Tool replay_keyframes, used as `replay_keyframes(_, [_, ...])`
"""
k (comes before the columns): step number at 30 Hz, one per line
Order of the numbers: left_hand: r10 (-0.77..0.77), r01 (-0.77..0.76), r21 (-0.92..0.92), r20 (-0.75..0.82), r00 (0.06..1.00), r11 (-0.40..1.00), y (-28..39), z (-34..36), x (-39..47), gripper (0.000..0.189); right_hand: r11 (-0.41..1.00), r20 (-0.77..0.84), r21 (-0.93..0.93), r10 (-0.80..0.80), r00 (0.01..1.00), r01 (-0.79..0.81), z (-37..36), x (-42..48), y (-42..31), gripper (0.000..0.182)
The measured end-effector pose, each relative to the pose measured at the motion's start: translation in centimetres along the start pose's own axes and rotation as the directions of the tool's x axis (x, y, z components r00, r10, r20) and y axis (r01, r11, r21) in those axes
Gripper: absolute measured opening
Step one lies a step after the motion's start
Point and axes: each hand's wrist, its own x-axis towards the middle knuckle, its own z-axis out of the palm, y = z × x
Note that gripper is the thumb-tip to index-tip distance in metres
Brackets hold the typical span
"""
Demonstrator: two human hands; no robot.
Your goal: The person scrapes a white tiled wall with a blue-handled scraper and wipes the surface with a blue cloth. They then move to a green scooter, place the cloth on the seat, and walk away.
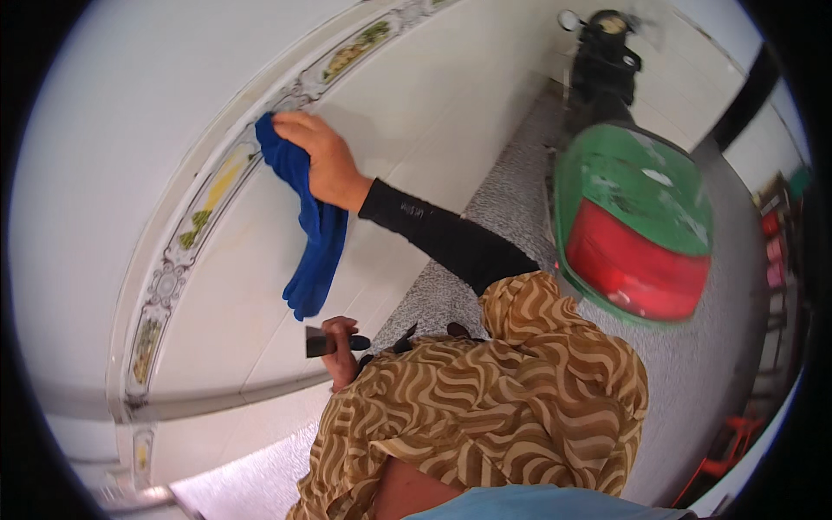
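Note:
My right hand [328, 159], below a black arm sleeve, presses a blue cloth [312, 227] against the decorated border tiles [224, 182] of a white tiled wall [253, 273]. The cloth hangs down in folds from my fingers. Lower down, near my waist, my left hand [339, 348] is closed around the dark handle of a flat-bladed scraper [317, 342]. The scraper is held away from the wall's border strip, under the cloth's hanging end.
On the right stands a motorbike [601, 71] with a green and red box [637, 227] at its near end. Grey speckled floor [442, 292] runs between wall and motorbike. A red-framed object [721, 448] and shelves with items [773, 240] stand at the far right.

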Motion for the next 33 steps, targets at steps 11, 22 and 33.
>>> replay_keyframes(11, [-0.118,0.123,0.007,0.348,0.93,0.992,-0.3,0.1,4.3,0.064,0.57,0.159,0.228,0.778,0.608,-0.789,-4.6,-20.1,-2.9,0.033])
replay_keyframes(22, [-0.258,0.545,-0.179,0.734,0.628,0.819,-3.7,20.8,9.5,0.052,0.585,0.049,-0.712,0.592,0.804,-0.387,-21.6,-20.5,-4.6,0.056])
replay_keyframes(33, [-0.591,0.73,0.177,0.722,0.359,0.661,-10.7,42.6,22.5,0.05,0.242,-0.573,-0.041,0.789,0.221,-0.969,-28.2,-27.7,-0.6,0.062])
